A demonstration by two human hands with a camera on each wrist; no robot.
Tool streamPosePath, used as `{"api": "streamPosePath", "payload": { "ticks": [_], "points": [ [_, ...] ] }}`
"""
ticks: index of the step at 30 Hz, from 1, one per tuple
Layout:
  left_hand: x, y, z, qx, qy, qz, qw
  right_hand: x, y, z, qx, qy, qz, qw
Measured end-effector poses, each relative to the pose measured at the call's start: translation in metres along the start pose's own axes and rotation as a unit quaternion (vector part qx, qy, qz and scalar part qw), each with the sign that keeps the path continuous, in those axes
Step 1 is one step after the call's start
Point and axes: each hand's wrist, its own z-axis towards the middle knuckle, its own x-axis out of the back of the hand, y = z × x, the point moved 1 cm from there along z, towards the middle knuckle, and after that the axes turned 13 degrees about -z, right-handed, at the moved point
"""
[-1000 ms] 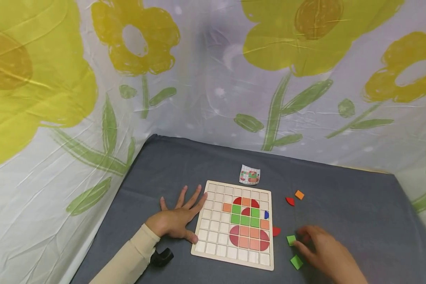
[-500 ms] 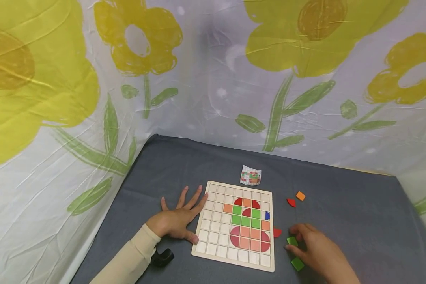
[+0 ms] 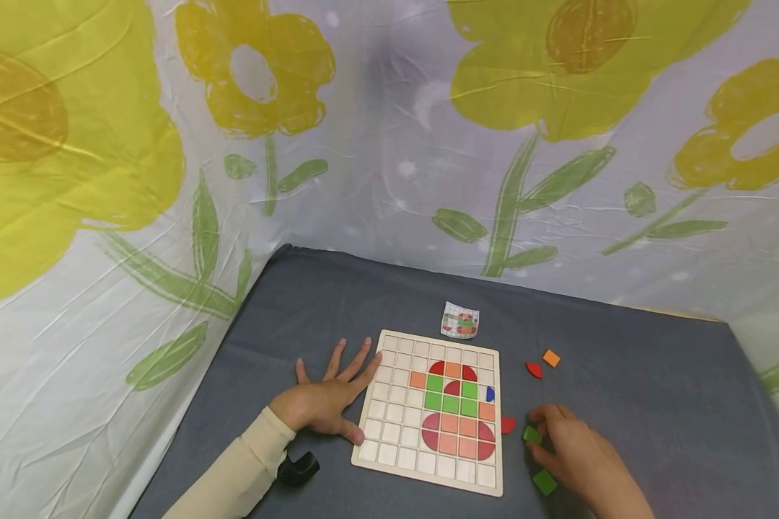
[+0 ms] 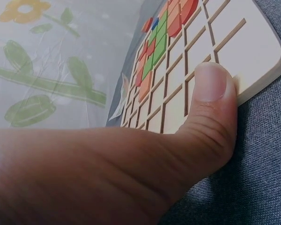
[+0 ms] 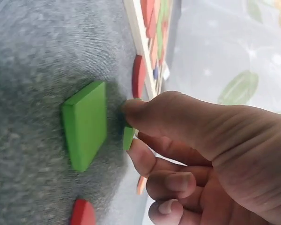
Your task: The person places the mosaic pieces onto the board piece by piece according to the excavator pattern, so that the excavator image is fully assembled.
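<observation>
My left hand (image 3: 324, 405) lies with spread, straight fingers at the left side of a wooden grid board (image 3: 389, 435), and in the left wrist view its thumb (image 4: 213, 89) presses on the board's corner. Coloured tiles fill part of the grid: green squares (image 3: 433, 401), orange squares, red quarter-rounds and a blue piece (image 3: 490, 393). Right of the board, my right hand (image 3: 578, 454) pinches a green square tile (image 5: 128, 138) between thumb and index finger, close over the cloth; the thumb hides part of it. A second green square tile (image 5: 86, 126) lies flat nearby.
A red piece (image 3: 508, 425) lies against the board's right edge. Farther back are a red quarter-round (image 3: 534, 370) and an orange square (image 3: 551, 358). Behind the board lies a small pattern card (image 3: 459, 320). A black object (image 3: 298, 470) is beside my left wrist.
My right hand has moved slightly left and its thumb and index finger have closed on the nearer green square tile, which now looks tilted. My left hand stays on the board.
</observation>
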Motion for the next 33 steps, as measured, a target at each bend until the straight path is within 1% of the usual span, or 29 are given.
{"api": "streamPosePath", "payload": {
  "ticks": [4,8,17,20,23,25,28,33],
  "points": [
    [0.000,0.000,0.000,0.004,-0.003,0.000,1.0000,0.006,-0.005,0.000,0.011,0.024,-0.006,0.9996],
    [0.001,0.001,0.000,0.007,-0.005,-0.002,1.0000,0.017,-0.015,0.002,0.036,0.051,-0.009,0.9980],
    [0.002,0.003,-0.001,0.009,-0.004,0.001,0.9999,0.046,-0.054,0.017,0.096,0.075,-0.004,0.9926],
    [0.002,0.003,-0.002,0.004,-0.002,0.000,1.0000,0.052,-0.070,0.025,0.123,0.098,-0.006,0.9876],
    [0.002,0.003,-0.002,-0.001,-0.002,-0.001,1.0000,0.054,-0.087,0.034,0.164,0.130,-0.015,0.9777],
    [0.001,0.003,-0.002,-0.002,-0.001,-0.002,1.0000,0.054,-0.097,0.039,0.184,0.144,-0.017,0.9723],
    [0.001,0.002,-0.001,-0.002,-0.001,-0.001,1.0000,0.052,-0.111,0.047,0.201,0.151,-0.017,0.9678],
    [0.000,0.001,0.000,0.002,-0.001,0.003,1.0000,0.045,-0.128,0.059,0.217,0.163,-0.027,0.9622]
  ]
}}
